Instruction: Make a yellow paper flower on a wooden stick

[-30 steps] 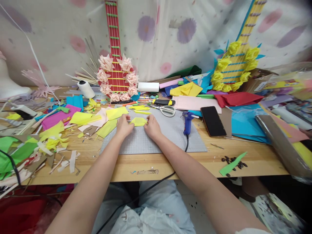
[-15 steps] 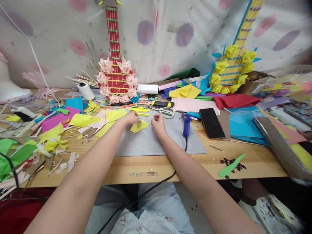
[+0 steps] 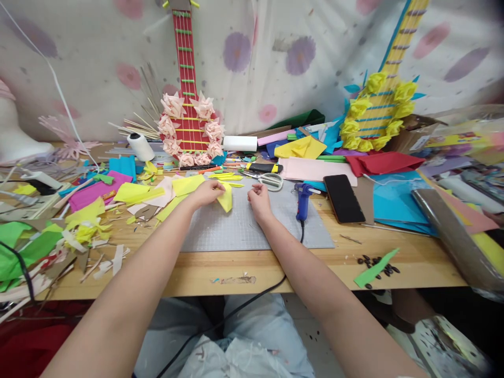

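My left hand pinches a yellow piece of crepe paper, which hangs tilted from the fingertips over the grey cutting mat. Across a small gap, my right hand hovers above the mat with its fingers curled together; whether anything tiny sits in them is hidden. Behind the hands lie several narrow yellow paper strips and a pair of scissors. A blue glue gun rests on the mat to the right of my right hand, its black cord running off the table's front edge.
A black phone lies right of the mat. Paper scraps cover the left side. At the back stand a red paper guitar with pink flowers and a yellow guitar. Dark seeds lie near the front right.
My left hand has turned the yellow paper from lying nearly flat to hanging steeply, shifting it slightly left. My right hand stays almost in place, fingers more curled.
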Available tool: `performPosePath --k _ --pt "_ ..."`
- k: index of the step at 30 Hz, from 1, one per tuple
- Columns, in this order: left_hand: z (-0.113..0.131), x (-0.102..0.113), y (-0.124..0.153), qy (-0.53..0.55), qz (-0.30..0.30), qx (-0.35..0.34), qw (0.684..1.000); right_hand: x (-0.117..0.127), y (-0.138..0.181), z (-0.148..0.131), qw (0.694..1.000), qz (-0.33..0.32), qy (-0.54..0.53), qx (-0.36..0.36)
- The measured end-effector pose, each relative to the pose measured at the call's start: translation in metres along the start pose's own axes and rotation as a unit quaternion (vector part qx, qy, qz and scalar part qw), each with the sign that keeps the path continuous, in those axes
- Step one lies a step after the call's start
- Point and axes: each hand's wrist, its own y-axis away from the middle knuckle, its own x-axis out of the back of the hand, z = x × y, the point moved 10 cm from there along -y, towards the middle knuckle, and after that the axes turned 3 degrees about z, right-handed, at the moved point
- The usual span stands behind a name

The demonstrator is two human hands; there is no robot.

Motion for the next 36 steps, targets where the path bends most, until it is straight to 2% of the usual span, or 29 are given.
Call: performPosePath --k 1,3,6,9,13,16,19,21,23,25,28,32,36 --pt "-0.004 0.006 0.002 0.079 0.045 0.009 0.996 0.001 0.001 -0.006 0.999 0.005 0.022 0.025" --pt "-0.014 0.009 0.011 0.242 0.102 0.036 0.964 0.001 0.006 -0.023 0.993 0.001 0.068 0.101" --pt "-0.02 -0.009 0.027 0.406 0.086 0.079 0.907 -0.012 0.02 -0.046 0.96 -0.053 0.155 0.227" --pt "-0.017 -0.026 0.04 0.465 0.053 0.102 0.878 -0.031 0.034 -0.05 0.916 -0.121 0.253 0.287" --pt "-0.018 -0.036 0.045 0.473 0.039 0.117 0.872 -0.047 0.042 -0.04 0.871 -0.158 0.358 0.297" --pt "-0.022 -0.039 0.043 0.441 0.028 0.119 0.889 -0.051 0.041 -0.035 0.857 -0.151 0.398 0.291" --pt "-0.03 -0.026 0.04 0.306 0.052 0.107 0.945 -0.051 0.038 -0.034 0.862 -0.149 0.393 0.285" --pt "-0.028 -0.002 0.041 0.129 0.125 0.049 0.982 -0.049 0.035 -0.032 0.874 -0.15 0.372 0.274" --pt "-0.012 0.014 0.045 -0.04 0.183 -0.046 0.981 -0.046 0.032 -0.03 0.888 -0.157 0.346 0.26" --pt "-0.001 0.012 0.047 -0.133 0.182 -0.112 0.968 -0.046 0.029 -0.027 0.898 -0.171 0.322 0.246" --pt "-0.002 0.002 0.046 -0.169 0.153 -0.136 0.964 -0.045 0.028 -0.025 0.906 -0.189 0.296 0.237" --pt "-0.011 0.003 0.043 -0.15 0.163 -0.113 0.969 -0.046 0.028 -0.022 0.908 -0.215 0.283 0.223" --pt "-0.017 0.004 0.044 -0.13 0.164 -0.111 0.972 -0.045 0.025 -0.017 0.926 -0.221 0.247 0.183"
